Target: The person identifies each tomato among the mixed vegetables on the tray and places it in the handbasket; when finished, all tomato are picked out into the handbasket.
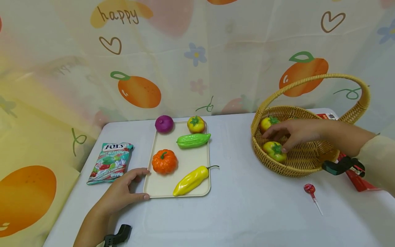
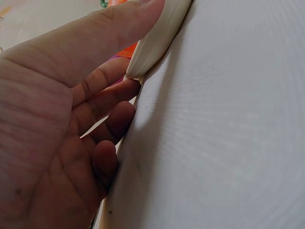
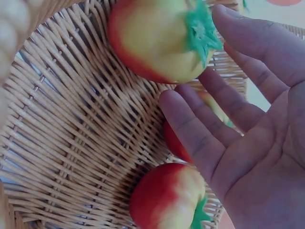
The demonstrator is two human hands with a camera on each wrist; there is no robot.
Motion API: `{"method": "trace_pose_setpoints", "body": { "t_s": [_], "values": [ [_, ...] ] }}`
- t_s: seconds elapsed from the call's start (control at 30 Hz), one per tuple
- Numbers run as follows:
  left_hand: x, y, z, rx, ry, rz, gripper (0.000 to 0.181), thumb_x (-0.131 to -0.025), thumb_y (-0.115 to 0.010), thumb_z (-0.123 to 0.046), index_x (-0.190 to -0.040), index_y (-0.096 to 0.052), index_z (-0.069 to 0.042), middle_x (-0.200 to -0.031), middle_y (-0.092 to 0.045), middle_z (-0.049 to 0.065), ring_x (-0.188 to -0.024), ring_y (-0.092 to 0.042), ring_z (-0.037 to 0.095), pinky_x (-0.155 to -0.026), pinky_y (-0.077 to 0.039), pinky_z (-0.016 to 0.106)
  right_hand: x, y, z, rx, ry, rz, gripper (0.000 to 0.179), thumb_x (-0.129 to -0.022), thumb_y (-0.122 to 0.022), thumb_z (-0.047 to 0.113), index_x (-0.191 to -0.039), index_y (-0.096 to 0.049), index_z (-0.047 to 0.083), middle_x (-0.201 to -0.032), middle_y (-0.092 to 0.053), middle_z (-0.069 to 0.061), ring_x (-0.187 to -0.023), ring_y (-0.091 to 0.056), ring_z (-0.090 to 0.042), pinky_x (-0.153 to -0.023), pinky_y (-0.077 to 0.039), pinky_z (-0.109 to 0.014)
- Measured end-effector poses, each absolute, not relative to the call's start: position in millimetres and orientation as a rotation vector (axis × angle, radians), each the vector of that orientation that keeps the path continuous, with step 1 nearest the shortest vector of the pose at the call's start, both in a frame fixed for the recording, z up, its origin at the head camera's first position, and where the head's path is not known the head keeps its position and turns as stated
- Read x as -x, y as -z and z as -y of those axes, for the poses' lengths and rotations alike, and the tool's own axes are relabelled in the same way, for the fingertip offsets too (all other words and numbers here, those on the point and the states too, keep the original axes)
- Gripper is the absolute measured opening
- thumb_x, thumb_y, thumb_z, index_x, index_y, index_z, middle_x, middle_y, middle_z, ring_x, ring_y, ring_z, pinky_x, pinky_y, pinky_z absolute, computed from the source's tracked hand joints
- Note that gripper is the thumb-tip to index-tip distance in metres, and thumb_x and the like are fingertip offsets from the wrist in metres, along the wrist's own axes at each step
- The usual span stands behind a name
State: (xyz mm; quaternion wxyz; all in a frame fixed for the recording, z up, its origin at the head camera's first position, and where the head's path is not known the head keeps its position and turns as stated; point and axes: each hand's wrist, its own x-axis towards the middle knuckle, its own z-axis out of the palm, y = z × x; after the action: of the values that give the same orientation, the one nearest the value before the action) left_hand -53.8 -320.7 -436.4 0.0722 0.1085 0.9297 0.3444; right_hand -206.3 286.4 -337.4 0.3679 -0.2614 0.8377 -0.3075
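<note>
In the head view my left hand (image 1: 121,193) is at the left edge of a cream tray (image 1: 185,181), thumb and index fingertip touching its rim. The left wrist view shows the thumb over the tray rim (image 2: 159,40). On the tray are a purple toy onion (image 1: 164,124), a yellow-red toy tomato (image 1: 195,124), a green toy gourd (image 1: 193,140), an orange toy pumpkin (image 1: 165,161) and a yellow toy pepper (image 1: 191,180). My right hand (image 1: 297,132) reaches into a wicker basket (image 1: 271,168), fingers spread, thumb close by a toy tomato (image 3: 157,38). Other toy tomatoes (image 3: 164,195) lie beyond.
A tall woven handle (image 1: 311,80) arches over the basket. Left of the tray lies a teal candy bag (image 1: 111,163). A red lollipop (image 1: 310,189) is in front of the basket, and a red package (image 1: 359,180) lies partly under the right forearm. A printed cloth hangs behind the table.
</note>
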Motion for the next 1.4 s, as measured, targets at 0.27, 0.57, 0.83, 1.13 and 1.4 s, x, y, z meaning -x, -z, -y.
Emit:
{"method": "trace_pose_setpoints", "body": {
  "t_s": [0.27, 0.57, 0.83, 1.13, 1.4],
  "values": [
    [53, 437, 321, -0.339, -1.05, -2.796, 0.076, -0.075, -0.1, -0.036, -0.14, -0.064, -0.02, -0.125, -0.066, -0.003, -0.113, -0.054, 0.022, -0.098, -0.047, 0.027, 203, 333, -289, 0.631, 0.818, -2.147, 0.065, -0.089, -0.086, 0.013, -0.148, -0.058, 0.009, -0.141, -0.06, -0.01, -0.13, -0.058, -0.029, -0.1, -0.054, -0.032],
    [54, 439, 322, -0.369, -1.056, -2.806, 0.076, -0.075, -0.1, -0.035, -0.14, -0.064, -0.02, -0.124, -0.066, -0.004, -0.111, -0.054, 0.021, -0.096, -0.047, 0.027, 201, 332, -291, 0.626, 0.818, -2.16, 0.065, -0.09, -0.086, 0.016, -0.148, -0.058, 0.009, -0.142, -0.059, -0.01, -0.131, -0.057, -0.03, -0.098, -0.055, -0.029],
    [54, 439, 323, -0.339, -1.059, -2.788, 0.075, -0.075, -0.099, -0.036, -0.14, -0.064, -0.021, -0.125, -0.066, -0.003, -0.113, -0.054, 0.022, -0.098, -0.048, 0.029, 199, 332, -292, 0.63, 0.825, -2.166, 0.063, -0.091, -0.085, 0.017, -0.148, -0.059, 0.009, -0.142, -0.061, -0.009, -0.131, -0.058, -0.029, -0.099, -0.054, -0.028],
    [53, 439, 323, -0.353, -1.074, -2.793, 0.074, -0.075, -0.099, -0.036, -0.139, -0.065, -0.022, -0.126, -0.066, -0.004, -0.112, -0.054, 0.021, -0.097, -0.048, 0.028, 192, 318, -295, 0.661, 0.888, -2.167, 0.06, -0.093, -0.083, 0.013, -0.147, -0.059, 0.007, -0.151, -0.055, -0.017, -0.136, -0.055, -0.039, -0.097, -0.056, -0.03],
    [53, 439, 323, -0.343, -1.073, -2.787, 0.075, -0.075, -0.099, -0.037, -0.14, -0.065, -0.023, -0.125, -0.066, -0.005, -0.112, -0.054, 0.021, -0.097, -0.048, 0.029, 180, 301, -292, 0.655, 0.921, -2.18, 0.058, -0.092, -0.084, 0.011, -0.145, -0.062, 0.015, -0.149, -0.058, -0.013, -0.136, -0.055, -0.041, -0.094, -0.059, -0.032]
  ]
}}
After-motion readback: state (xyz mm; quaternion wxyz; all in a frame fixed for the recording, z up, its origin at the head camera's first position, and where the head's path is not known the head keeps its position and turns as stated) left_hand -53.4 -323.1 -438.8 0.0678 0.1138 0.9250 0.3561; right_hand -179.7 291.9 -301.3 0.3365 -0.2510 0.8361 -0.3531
